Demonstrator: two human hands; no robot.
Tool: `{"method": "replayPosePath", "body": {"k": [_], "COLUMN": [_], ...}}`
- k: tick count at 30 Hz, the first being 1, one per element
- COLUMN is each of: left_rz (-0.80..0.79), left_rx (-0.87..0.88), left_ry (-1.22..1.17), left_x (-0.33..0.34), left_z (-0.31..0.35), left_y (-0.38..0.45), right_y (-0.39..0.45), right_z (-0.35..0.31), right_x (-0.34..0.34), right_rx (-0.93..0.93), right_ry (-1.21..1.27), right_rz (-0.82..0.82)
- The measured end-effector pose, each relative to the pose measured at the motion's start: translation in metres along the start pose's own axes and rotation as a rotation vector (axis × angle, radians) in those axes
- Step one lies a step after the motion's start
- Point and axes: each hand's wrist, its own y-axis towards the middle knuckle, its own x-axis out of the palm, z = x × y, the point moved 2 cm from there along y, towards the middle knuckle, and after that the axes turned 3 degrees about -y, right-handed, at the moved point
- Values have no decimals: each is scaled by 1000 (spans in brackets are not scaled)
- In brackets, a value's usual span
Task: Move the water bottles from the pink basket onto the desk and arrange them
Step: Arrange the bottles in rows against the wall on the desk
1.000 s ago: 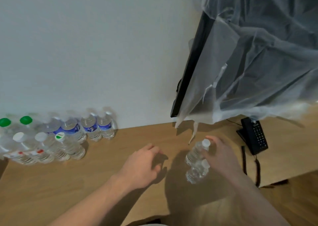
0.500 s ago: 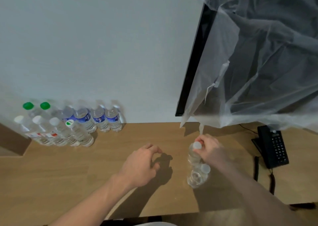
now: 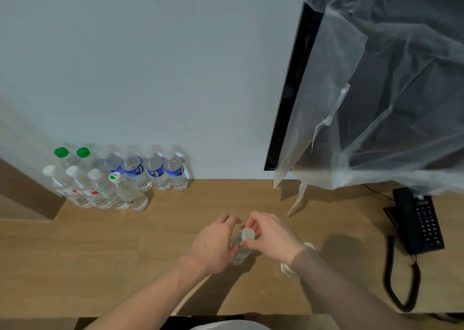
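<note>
A small clear water bottle (image 3: 243,248) with a white cap stands on the wooden desk (image 3: 100,254), between both hands. My left hand (image 3: 213,244) curls round its body from the left. My right hand (image 3: 271,236) pinches its cap from the right. A second clear bottle (image 3: 288,269) stands just right of it, mostly hidden behind my right forearm. Several more bottles (image 3: 120,179) stand in two rows against the wall at the back left, some with green caps, some with blue labels. The pink basket is out of view.
A black screen (image 3: 286,91) draped in clear plastic sheeting (image 3: 376,103) hangs at the right. A black desk telephone (image 3: 419,221) with a coiled cord (image 3: 394,279) sits at the right end of the desk. The desk's front edge runs along the bottom.
My right hand carried one bottle leftward, away from the second bottle. My left hand moved right and closed round that bottle's body. The camera tilted lower.
</note>
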Motion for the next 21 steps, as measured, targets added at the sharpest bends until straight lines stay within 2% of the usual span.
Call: {"method": "replayPosePath", "body": {"k": [5,10,14,21], "left_rz": [-29,-22,0,38], "left_rx": [39,74,85,80], "left_ry": [5,-44,-67,-70], "left_x": [10,13,11,-9], "left_z": [2,3,1,-22], "left_y": [1,2,5,6], "right_y": [-10,-35,-56,-47], "right_z": [9,62,89,69], "right_x": [-7,-16,-13,-7], "right_rx": [39,247,337,372], "right_ry": [82,-10,-20,15], "right_rz": [-33,75,59,149]}}
